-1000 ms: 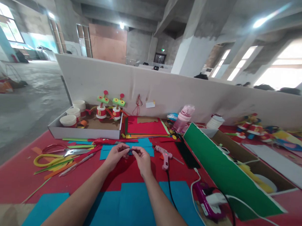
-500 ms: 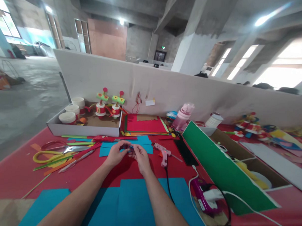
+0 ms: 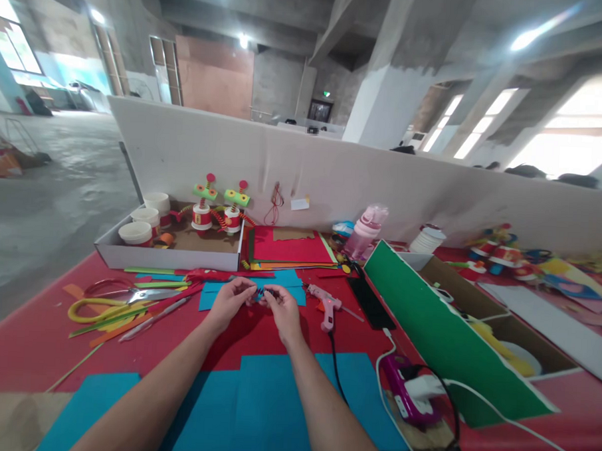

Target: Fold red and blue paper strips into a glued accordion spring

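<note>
My left hand (image 3: 232,303) and my right hand (image 3: 283,310) meet above the red tabletop, each closed in a pinch. Between their fingertips is a small, dark zigzag-folded paper spring (image 3: 261,293), bluish with reddish edges; the fingers hide much of it. Blue paper strips (image 3: 291,279) lie flat just behind the hands. To the right of my right hand rests a pink glue gun (image 3: 329,308), its cord running toward me. Large blue sheets (image 3: 268,403) are spread under my forearms.
On the left lie scissors (image 3: 153,295), a pen (image 3: 154,319) and coloured strips. A white box (image 3: 170,258) holds cups and two paper-cup figures (image 3: 201,216). A phone (image 3: 370,301), a purple power strip (image 3: 408,393) and a green-sided box (image 3: 436,331) stand on the right.
My hands have shifted slightly, and the fingers have changed their hold on the paper spring. It now shows between the two pinches. The things on the table stay where they were.
</note>
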The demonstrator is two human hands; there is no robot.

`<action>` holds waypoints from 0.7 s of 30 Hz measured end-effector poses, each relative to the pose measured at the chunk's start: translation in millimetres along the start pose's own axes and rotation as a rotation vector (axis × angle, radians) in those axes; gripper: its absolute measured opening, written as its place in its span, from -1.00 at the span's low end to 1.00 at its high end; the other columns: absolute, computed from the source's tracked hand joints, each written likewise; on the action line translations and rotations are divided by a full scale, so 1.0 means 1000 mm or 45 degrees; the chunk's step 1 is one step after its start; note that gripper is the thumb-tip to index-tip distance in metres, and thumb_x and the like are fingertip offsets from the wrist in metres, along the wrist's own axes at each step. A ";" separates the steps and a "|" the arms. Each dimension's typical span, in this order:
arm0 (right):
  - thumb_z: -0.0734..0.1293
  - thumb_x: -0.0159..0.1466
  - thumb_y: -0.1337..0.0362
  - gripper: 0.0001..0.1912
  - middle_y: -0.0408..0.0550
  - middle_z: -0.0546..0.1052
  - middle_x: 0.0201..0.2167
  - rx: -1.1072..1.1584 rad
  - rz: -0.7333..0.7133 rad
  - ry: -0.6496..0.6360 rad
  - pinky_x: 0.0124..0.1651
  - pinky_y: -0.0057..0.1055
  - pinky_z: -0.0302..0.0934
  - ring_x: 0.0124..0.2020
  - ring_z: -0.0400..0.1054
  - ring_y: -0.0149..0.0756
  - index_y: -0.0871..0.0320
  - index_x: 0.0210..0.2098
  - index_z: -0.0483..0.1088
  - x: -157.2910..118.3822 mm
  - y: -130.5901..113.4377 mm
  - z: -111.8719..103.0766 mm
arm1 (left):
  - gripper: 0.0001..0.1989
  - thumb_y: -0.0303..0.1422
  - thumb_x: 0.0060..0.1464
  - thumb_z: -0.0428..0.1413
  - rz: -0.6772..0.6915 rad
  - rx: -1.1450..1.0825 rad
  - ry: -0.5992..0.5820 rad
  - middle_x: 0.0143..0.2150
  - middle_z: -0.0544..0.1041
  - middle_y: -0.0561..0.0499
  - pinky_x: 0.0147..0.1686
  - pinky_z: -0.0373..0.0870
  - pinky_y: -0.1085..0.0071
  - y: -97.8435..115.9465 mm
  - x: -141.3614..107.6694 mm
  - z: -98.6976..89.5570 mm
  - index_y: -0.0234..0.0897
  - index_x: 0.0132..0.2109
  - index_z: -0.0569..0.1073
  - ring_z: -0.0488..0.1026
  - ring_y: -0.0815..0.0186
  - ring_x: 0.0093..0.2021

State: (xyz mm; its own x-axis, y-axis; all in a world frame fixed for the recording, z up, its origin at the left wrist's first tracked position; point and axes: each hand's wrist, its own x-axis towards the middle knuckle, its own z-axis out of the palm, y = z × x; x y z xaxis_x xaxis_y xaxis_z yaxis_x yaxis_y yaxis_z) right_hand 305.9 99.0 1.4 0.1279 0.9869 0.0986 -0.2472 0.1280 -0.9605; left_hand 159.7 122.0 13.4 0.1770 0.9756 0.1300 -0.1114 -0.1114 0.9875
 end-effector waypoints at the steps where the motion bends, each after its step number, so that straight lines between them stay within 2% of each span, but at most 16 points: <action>1: 0.42 0.05 0.00 -0.60 -0.10 0.55 -0.35 0.037 0.017 0.009 -0.23 -0.36 0.37 -0.38 0.45 -0.29 0.12 -0.23 0.47 0.000 0.000 0.000 | -0.67 -0.15 -0.09 0.23 0.010 0.009 0.003 -0.52 0.45 0.06 -0.45 0.32 0.46 0.000 0.000 -0.001 -0.33 -0.27 0.46 0.37 0.38 -0.52; 4: 0.36 0.09 -0.08 -0.53 -0.09 0.53 -0.39 0.178 0.103 0.001 -0.25 -0.34 0.38 -0.40 0.43 -0.31 0.16 -0.20 0.45 0.001 0.002 0.000 | -0.69 -0.20 -0.10 0.25 0.053 0.037 0.003 -0.52 0.44 0.07 -0.43 0.33 0.46 -0.003 0.002 -0.001 -0.32 -0.27 0.47 0.38 0.38 -0.50; 7: 0.42 0.03 -0.05 -0.55 -0.10 0.52 -0.42 0.192 0.131 -0.042 -0.26 -0.35 0.38 -0.42 0.42 -0.33 0.18 -0.26 0.47 0.001 0.006 0.000 | -0.66 -0.18 -0.09 0.24 0.070 0.025 -0.001 -0.51 0.46 0.06 -0.42 0.34 0.47 -0.003 0.002 0.000 -0.33 -0.22 0.48 0.38 0.38 -0.49; 9: 0.45 0.00 -0.02 -0.57 -0.10 0.53 -0.42 0.145 0.113 -0.025 -0.30 -0.39 0.37 -0.43 0.44 -0.33 0.17 -0.29 0.48 0.002 0.008 0.000 | -0.62 -0.11 -0.04 0.19 0.067 -0.034 0.078 -0.43 0.50 0.01 -0.41 0.35 0.46 -0.001 0.002 0.000 -0.33 -0.18 0.48 0.40 0.37 -0.46; 11: 0.44 0.00 -0.03 -0.56 -0.09 0.54 -0.46 0.110 0.126 0.010 -0.38 -0.44 0.33 -0.43 0.46 -0.30 0.17 -0.27 0.48 0.003 0.009 -0.001 | -0.57 -0.04 -0.01 0.13 0.070 -0.118 0.222 -0.38 0.52 -0.02 -0.42 0.35 0.45 0.003 0.003 -0.003 -0.33 -0.16 0.47 0.40 0.37 -0.46; 13: 0.43 0.01 -0.03 -0.55 -0.08 0.54 -0.49 0.104 0.155 0.033 -0.42 -0.46 0.30 -0.43 0.48 -0.28 0.17 -0.25 0.47 0.004 0.010 -0.002 | -0.53 0.00 -0.01 0.12 0.080 -0.187 0.352 -0.41 0.50 -0.01 -0.46 0.33 0.46 0.005 0.004 -0.008 -0.34 -0.18 0.46 0.38 0.38 -0.49; 16: 0.45 0.00 0.00 -0.58 -0.07 0.55 -0.45 0.177 0.145 0.074 -0.31 -0.38 0.36 -0.39 0.49 -0.26 0.16 -0.27 0.46 0.004 0.011 -0.002 | -0.53 0.02 -0.03 0.12 0.106 -0.249 0.454 -0.48 0.46 0.03 -0.50 0.30 0.48 0.006 0.006 -0.016 -0.34 -0.22 0.46 0.36 0.41 -0.54; 21: 0.49 -0.04 0.06 -0.64 -0.08 0.54 -0.45 0.317 0.165 0.195 -0.11 -0.22 0.39 -0.35 0.49 -0.26 0.13 -0.35 0.43 0.018 0.016 -0.001 | -0.58 0.00 -0.02 0.11 0.114 -0.309 0.452 -0.53 0.44 0.06 -0.54 0.27 0.49 0.002 0.008 -0.020 -0.32 -0.29 0.46 0.33 0.43 -0.58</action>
State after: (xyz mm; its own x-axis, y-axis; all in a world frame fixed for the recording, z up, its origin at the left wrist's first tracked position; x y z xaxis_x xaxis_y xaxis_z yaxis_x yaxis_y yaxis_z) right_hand 304.8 118.8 -12.7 0.2183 0.9727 -0.0787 -0.4958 0.0411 -0.8675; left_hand 141.0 133.7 15.1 -0.1861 0.9734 0.1335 -0.3449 -0.1920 0.9188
